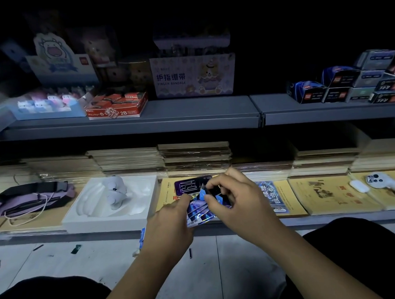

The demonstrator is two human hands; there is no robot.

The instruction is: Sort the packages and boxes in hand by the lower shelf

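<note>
My left hand [170, 226] grips a fanned stack of shiny blue cards [201, 212] above the front edge of the lower shelf. My right hand [234, 196] pinches one dark card [213, 192] at the top of that stack, thumb and fingers curled round it. Just behind the hands a phone [189, 185] lies on a yellow booklet [168, 192], its screen lit and showing 16:14. A blue card pack [271, 197] lies right of my right hand.
A white tray [81, 220] holding a plush toy [116, 191] stands to the left, a purple pouch [23, 202] beyond it. A white controller [388, 182] lies far right. Stacked notebooks [194, 158] fill the back. The upper shelf [190, 117] carries boxes. My knees frame the floor below.
</note>
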